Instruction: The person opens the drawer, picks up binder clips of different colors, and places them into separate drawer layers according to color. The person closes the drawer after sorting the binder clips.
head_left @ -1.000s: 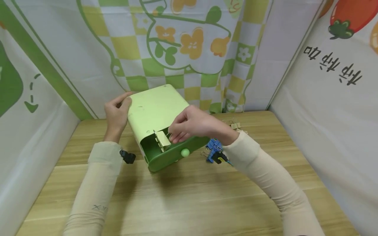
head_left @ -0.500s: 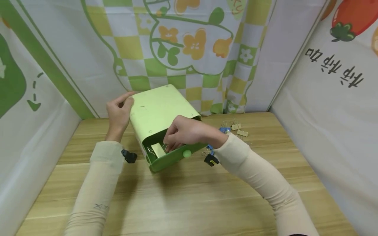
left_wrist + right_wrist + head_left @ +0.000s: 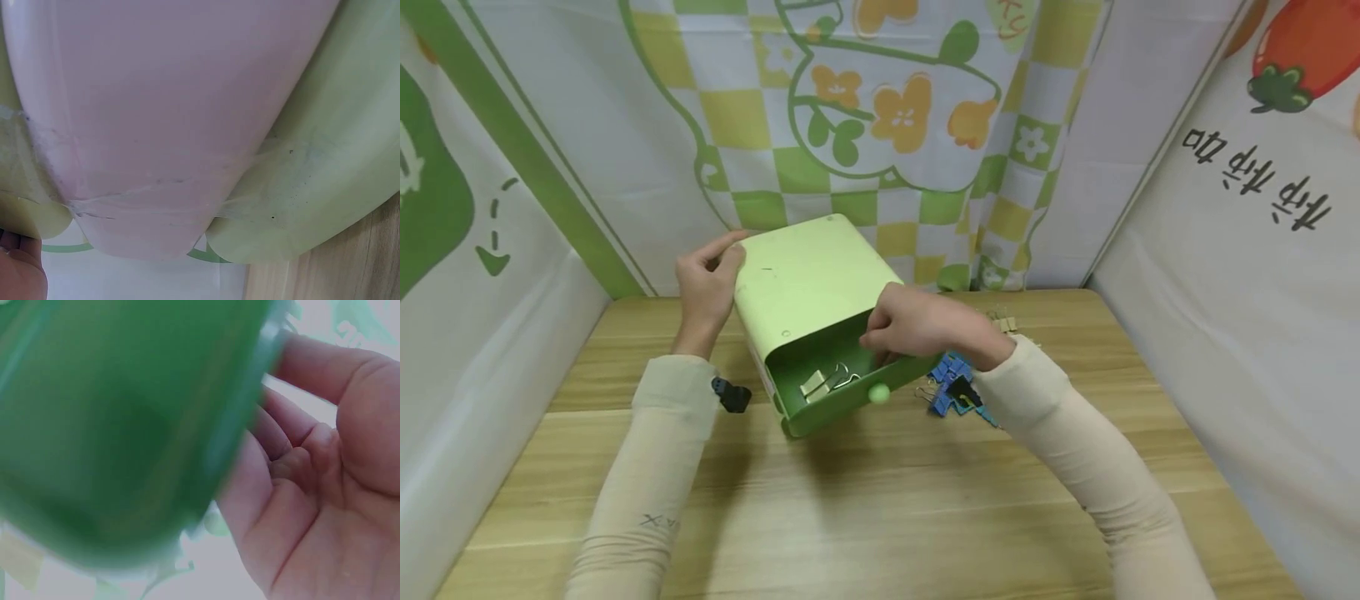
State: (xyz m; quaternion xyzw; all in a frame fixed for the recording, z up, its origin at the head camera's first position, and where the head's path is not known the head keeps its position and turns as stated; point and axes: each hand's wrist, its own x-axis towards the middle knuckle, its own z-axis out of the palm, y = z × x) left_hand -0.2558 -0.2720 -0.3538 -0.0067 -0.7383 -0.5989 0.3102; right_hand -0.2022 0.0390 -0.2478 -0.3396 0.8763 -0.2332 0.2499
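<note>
One light green box [image 3: 816, 271] sits on the wood-grained surface [image 3: 850, 517], left of centre and turned askew. Its long axis runs from the far side towards the person, slanting slightly right, and its dark green drawer [image 3: 835, 407] juts partly out at the near end. The drawer's front panel, with a pale green knob [image 3: 878, 393], has its left end nearer the person than its right. Inside, at the left by that panel, a beige binder clip [image 3: 813, 386] lies with its wire handles pointing right.

The left hand [image 3: 707, 283] holds the box's far left corner in a narrow grip, thumb against the top edge; its wrist view shows a pink panel [image 3: 144, 125] on the box's side. The right hand [image 3: 913, 321] is at the drawer's right part, fingers bent and reaching inside. Its grip looks partly closed (the wrist view has the tips hidden behind a blurred green edge), so I cannot tell whether it has hold of anything.

Blue binder clips [image 3: 947, 371] lie piled on the surface right of the drawer, and a pale clip [image 3: 1006, 323] lies beyond the right wrist.
</note>
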